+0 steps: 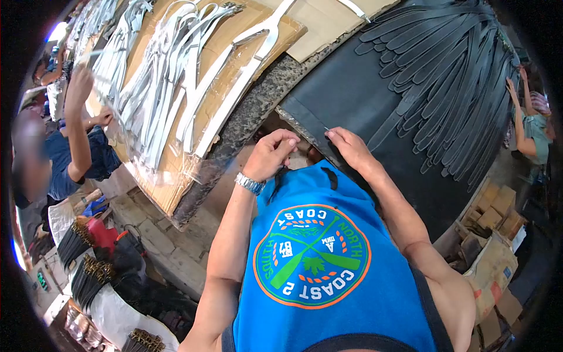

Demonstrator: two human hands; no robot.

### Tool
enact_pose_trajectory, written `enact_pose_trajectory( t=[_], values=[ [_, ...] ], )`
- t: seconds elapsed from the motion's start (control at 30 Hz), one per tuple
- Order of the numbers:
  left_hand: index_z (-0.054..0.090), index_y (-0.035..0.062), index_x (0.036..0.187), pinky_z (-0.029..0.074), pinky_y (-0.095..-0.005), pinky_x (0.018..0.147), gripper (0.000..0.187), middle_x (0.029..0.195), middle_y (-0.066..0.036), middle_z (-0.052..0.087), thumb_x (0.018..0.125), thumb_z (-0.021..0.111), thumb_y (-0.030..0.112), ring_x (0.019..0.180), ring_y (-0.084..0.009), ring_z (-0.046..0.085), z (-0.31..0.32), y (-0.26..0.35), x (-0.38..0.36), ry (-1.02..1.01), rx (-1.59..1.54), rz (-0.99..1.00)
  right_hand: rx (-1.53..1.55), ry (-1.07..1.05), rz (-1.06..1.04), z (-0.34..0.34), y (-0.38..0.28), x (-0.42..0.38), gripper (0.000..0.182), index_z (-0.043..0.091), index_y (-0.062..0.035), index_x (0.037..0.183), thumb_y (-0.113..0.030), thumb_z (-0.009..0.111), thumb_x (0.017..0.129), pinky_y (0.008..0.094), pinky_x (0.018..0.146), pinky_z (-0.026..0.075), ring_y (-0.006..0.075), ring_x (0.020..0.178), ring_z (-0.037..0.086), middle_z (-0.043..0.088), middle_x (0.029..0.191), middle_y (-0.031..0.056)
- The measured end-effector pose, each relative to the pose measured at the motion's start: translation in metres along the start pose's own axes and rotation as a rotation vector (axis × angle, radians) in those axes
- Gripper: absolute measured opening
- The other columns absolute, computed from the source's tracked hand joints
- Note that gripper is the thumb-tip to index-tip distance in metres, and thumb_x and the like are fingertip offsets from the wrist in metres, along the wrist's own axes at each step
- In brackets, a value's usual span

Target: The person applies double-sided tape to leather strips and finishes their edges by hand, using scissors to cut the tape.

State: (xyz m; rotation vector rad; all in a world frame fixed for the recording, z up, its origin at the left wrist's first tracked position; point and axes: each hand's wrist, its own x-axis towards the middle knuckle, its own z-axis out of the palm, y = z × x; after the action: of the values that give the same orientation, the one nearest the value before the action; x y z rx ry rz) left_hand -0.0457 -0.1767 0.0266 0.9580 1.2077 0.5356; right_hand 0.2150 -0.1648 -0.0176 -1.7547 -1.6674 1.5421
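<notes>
My left hand (pixel 271 156), with a metal watch at the wrist, is closed in a pinch in front of my body, near the edge of the work surface. What its fingertips hold, if anything, is too small to make out. Opposite it, my right hand (pixel 352 149) pinches a thin needle-like piece (pixel 326 128) over the near edge of a black sheet (pixel 334 97). A gap separates the two hands. Beyond my right hand, a fan of black straps (pixel 446 76) with rounded ends lies on the sheet.
White straps (pixel 170 82) lie on a cardboard-covered table (pixel 167 190) to the left. A person (pixel 64 149) works beside it with a raised arm; another person (pixel 531 129) is at far right. Bundles of dark straps (pixel 91 281) hang lower left. Small blocks (pixel 498 205) sit lower right.
</notes>
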Motion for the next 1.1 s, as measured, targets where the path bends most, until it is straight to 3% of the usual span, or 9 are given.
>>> enact_pose_trajectory(
  t=[0.07,0.17,0.27,0.37,0.4,0.5,0.6,0.8,1.1],
  values=[
    [0.067,0.0042,0.108,0.048,-0.0237,0.054,0.021,0.084,0.000,0.066,0.100,0.062,0.023,0.060,-0.0071,0.058,-0.006,-0.016,0.013,0.009,-0.049,-0.050,-0.020,-0.021,-0.039,0.003,0.007,-0.003,0.047,0.066,-0.0017,0.120,-0.041,0.051,0.100,0.0426,0.095,0.048,0.0390,0.113,0.063,0.067,0.118,0.0229],
    [0.067,0.0044,0.112,0.048,-0.0249,0.055,0.023,0.087,-0.002,0.069,0.102,0.060,0.024,0.062,-0.0082,0.060,-0.016,-0.057,0.046,0.058,0.120,-0.184,0.135,-0.074,-0.097,0.022,0.023,0.003,0.044,0.066,-0.0010,0.121,-0.037,0.053,0.100,0.0410,0.095,0.048,0.0352,0.114,0.063,0.067,0.119,0.0218],
    [0.068,0.0047,0.105,0.048,-0.0253,0.052,0.021,0.084,-0.001,0.069,0.099,0.063,0.025,0.060,-0.0084,0.061,-0.017,-0.069,0.056,0.061,0.093,-0.236,0.121,-0.173,-0.095,0.036,0.015,0.003,0.040,0.066,-0.0010,0.121,-0.033,0.056,0.099,0.0391,0.094,0.049,0.0293,0.110,0.065,0.069,0.118,0.0193],
    [0.068,0.0053,0.102,0.047,-0.0254,0.050,0.020,0.082,0.000,0.068,0.098,0.065,0.025,0.059,-0.0085,0.061,-0.021,-0.070,0.056,0.042,0.066,-0.244,0.251,-0.274,0.081,0.043,-0.004,0.003,0.038,0.065,-0.0010,0.121,-0.031,0.059,0.099,0.0376,0.091,0.050,0.0249,0.106,0.066,0.070,0.116,0.0169],
    [0.067,0.0056,0.101,0.046,-0.0253,0.049,0.020,0.082,0.000,0.068,0.097,0.065,0.025,0.059,-0.0085,0.061,-0.022,-0.070,0.055,0.034,0.066,-0.244,0.208,-0.225,0.008,0.057,0.014,0.009,0.043,0.064,-0.0010,0.121,-0.038,0.054,0.101,0.0366,0.081,0.051,0.0219,0.093,0.064,0.069,0.104,0.0131],
    [0.066,0.0053,0.101,0.044,-0.0242,0.046,0.019,0.081,-0.001,0.067,0.098,0.064,0.023,0.057,-0.0083,0.060,-0.028,-0.069,0.051,-0.004,-0.028,-0.295,0.327,-0.349,0.146,0.061,0.012,0.018,0.041,0.063,-0.0049,0.115,-0.041,0.047,0.105,0.0278,0.063,0.044,0.0103,0.075,0.051,0.060,0.091,0.0007],
    [0.064,0.0042,0.102,0.042,-0.0236,0.044,0.018,0.082,-0.002,0.067,0.098,0.063,0.022,0.055,-0.0081,0.058,-0.031,-0.067,0.047,-0.062,-0.157,-0.285,0.410,-0.312,0.160,0.074,0.007,0.021,0.054,0.065,-0.0024,0.112,-0.051,0.045,0.103,0.0303,0.061,0.044,0.0142,0.071,0.053,0.057,0.082,0.0029],
    [0.068,0.0030,0.097,0.043,-0.0237,0.045,0.015,0.076,-0.003,0.067,0.097,0.062,0.017,0.052,-0.0079,0.055,-0.029,-0.056,0.045,-0.016,-0.107,-0.290,0.499,-0.331,0.221,0.080,-0.010,0.027,0.043,0.064,-0.0061,0.105,-0.046,0.051,0.102,0.0276,0.053,0.039,0.0096,0.065,0.048,0.052,0.078,-0.0014],
    [0.069,0.0016,0.097,0.042,-0.0232,0.044,0.018,0.074,-0.003,0.067,0.095,0.063,0.018,0.050,-0.0074,0.053,-0.030,-0.054,0.046,-0.050,-0.136,-0.323,0.536,-0.361,0.189,0.086,-0.009,0.037,0.036,0.063,-0.0075,0.097,-0.042,0.054,0.101,0.0270,0.051,0.036,0.0088,0.061,0.045,0.050,0.073,-0.0032]
  ],
)
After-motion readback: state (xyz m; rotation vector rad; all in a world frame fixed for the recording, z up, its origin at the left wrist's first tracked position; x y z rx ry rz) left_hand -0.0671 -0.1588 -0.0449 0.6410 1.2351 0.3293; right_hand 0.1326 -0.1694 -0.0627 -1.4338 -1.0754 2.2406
